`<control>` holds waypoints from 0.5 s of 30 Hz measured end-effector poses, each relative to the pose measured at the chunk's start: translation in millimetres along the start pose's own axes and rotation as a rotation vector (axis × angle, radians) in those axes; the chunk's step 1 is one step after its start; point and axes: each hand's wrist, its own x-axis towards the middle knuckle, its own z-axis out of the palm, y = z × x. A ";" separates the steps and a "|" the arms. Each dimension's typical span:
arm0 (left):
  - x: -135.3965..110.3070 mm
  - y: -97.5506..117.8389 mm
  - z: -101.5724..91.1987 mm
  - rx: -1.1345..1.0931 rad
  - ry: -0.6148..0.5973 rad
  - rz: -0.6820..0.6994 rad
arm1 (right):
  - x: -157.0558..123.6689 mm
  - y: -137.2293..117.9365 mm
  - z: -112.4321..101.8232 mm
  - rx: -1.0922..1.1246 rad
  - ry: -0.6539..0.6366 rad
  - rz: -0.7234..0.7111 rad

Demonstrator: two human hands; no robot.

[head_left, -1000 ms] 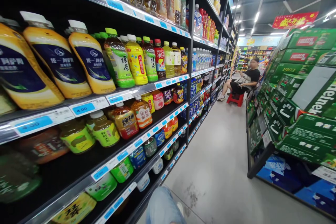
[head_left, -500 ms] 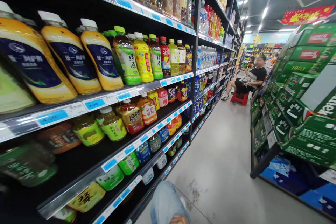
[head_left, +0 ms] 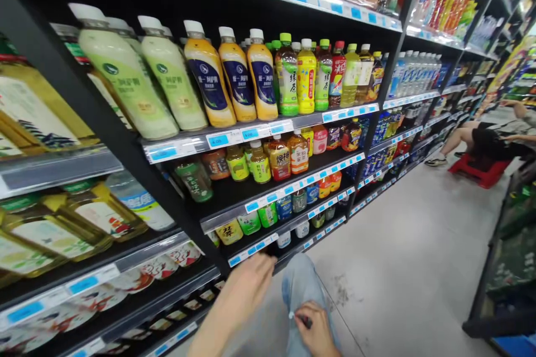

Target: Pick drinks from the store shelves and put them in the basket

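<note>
My left hand [head_left: 249, 283] is raised in front of the bottom shelves, apart from the bottles; motion smears its fingers, and I cannot tell what they do. On the knee of my light blue jeans [head_left: 302, 279] lies my right hand [head_left: 315, 328], its fingers curled round something small and dark that I cannot make out. Nearest beyond the left hand are low bottles with white labels [head_left: 283, 240] and a yellow-labelled drink bottle [head_left: 230, 232]. Higher up stand orange milk tea bottles [head_left: 209, 81] with navy labels, pale green bottles [head_left: 125, 78] and green tea bottles [head_left: 288, 78].
A black shelf post [head_left: 113, 117] divides the racks, with large golden drink bottles [head_left: 46, 228] to its left. Grey floor [head_left: 377, 256] runs along the aisle. Farther right, a person [head_left: 488, 134] sits on a red stool [head_left: 481, 170]. A dark display rack [head_left: 489, 273] borders the right side.
The view has swung left and down, bringing the shelf post and golden bottles in. My left hand has come into view, and more of my right hand shows on the knee.
</note>
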 end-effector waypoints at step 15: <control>295.3 -97.0 -147.4 0.319 0.010 -0.505 | 2.5 47.7 13.5 0.015 0.180 -0.132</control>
